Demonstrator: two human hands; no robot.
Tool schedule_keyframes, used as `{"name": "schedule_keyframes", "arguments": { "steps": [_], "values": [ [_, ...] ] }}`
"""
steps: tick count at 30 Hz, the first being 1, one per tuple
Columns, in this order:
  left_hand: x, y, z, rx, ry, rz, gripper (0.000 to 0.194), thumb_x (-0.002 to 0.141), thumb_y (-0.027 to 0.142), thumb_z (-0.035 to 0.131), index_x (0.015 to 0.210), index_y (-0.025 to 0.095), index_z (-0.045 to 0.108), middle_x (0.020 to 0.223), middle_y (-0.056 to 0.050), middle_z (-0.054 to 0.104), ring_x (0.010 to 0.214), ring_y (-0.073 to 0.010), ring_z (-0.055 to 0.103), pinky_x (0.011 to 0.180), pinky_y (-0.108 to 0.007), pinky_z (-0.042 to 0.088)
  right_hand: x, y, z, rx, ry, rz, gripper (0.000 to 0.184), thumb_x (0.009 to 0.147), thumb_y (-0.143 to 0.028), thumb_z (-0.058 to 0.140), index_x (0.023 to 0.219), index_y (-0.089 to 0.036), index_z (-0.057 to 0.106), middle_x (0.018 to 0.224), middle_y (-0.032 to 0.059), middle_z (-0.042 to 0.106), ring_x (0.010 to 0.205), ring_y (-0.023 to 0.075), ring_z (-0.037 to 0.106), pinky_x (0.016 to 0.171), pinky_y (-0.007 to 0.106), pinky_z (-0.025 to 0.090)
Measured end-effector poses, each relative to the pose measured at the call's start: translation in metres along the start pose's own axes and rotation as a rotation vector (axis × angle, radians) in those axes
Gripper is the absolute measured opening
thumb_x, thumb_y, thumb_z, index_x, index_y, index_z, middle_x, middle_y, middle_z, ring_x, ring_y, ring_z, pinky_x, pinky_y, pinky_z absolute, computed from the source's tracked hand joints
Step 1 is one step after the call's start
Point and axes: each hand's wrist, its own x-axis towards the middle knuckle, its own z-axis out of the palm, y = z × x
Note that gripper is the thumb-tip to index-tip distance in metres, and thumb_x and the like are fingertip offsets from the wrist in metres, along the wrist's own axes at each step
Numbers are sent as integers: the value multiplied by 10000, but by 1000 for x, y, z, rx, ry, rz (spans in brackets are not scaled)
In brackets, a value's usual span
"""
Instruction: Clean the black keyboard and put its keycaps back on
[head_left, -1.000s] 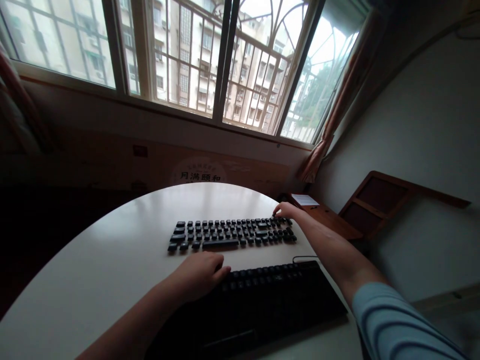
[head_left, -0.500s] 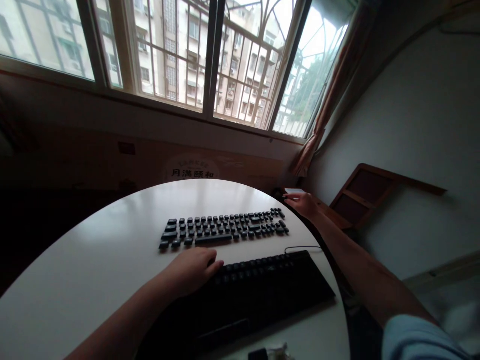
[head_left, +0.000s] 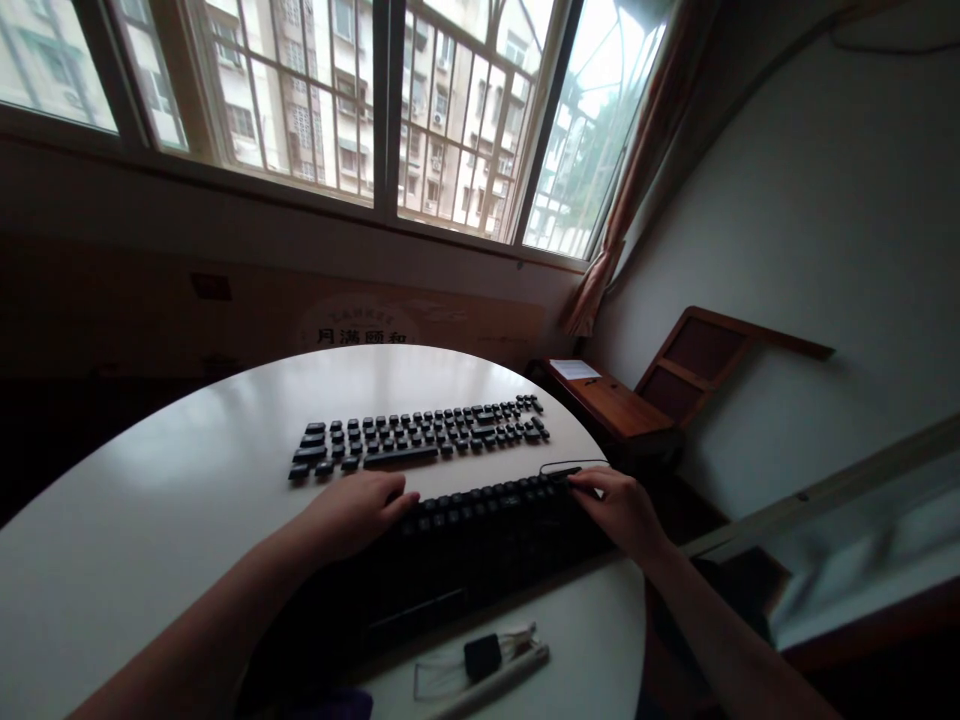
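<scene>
My right hand (head_left: 619, 505) has left the far right end of the loose keycaps (head_left: 401, 455), swung out past the table (head_left: 165, 500) edge, and come back to the keyboard (head_left: 510, 540), fingertips now at its far right corner. I've got the paper (head_left: 575, 369) on the wooden chair (head_left: 649, 418) uncovered again. View's tipped down and right, bringing in the black-and-wire tool (head_left: 482, 657), pale stick (head_left: 499, 685) and purple item (head_left: 337, 705).

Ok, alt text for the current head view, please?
A bare left hand and right hand are at a black keyboard on a rounded white table, with loose black keycaps laid out in rows beyond it, near a barred window.
</scene>
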Motion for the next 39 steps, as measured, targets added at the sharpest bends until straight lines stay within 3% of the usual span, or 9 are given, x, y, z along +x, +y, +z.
{"name": "schedule_keyframes", "arguments": {
  "steps": [6, 14, 23, 39],
  "values": [
    [-1, 1, -2, 17, -11, 5, 412, 942, 473, 370, 773, 198, 626, 874, -105, 700, 773, -247, 637, 667, -322, 399, 6, -9, 4, -123, -73, -22, 184, 835, -173, 652, 938, -273, 768, 995, 23, 759, 912, 219, 712, 875, 356, 562],
    [1, -1, 1, 17, -16, 12, 439, 946, 486, 349, 790, 195, 639, 899, -117, 704, 795, -260, 638, 682, -332, 414, 5, -18, -9, -199, -197, -112, 229, 920, -189, 579, 1029, -272, 762, 1069, 29, 749, 955, 200, 705, 906, 329, 550],
    [1, -1, 1, 4, -9, 16, 430, 942, 491, 364, 765, 198, 624, 865, -108, 699, 767, -251, 634, 658, -328, 400, -3, -9, 0, -220, -97, -116, 209, 918, -198, 570, 998, -248, 756, 1025, 50, 749, 908, 204, 708, 841, 326, 570],
    [2, -3, 5, -10, -1, 12, 427, 941, 500, 371, 768, 201, 624, 860, -103, 696, 757, -244, 626, 673, -337, 401, 0, -3, 2, -249, -106, -124, 214, 931, -226, 556, 1025, -273, 743, 1039, 34, 749, 913, 201, 710, 848, 320, 562]
  ]
}}
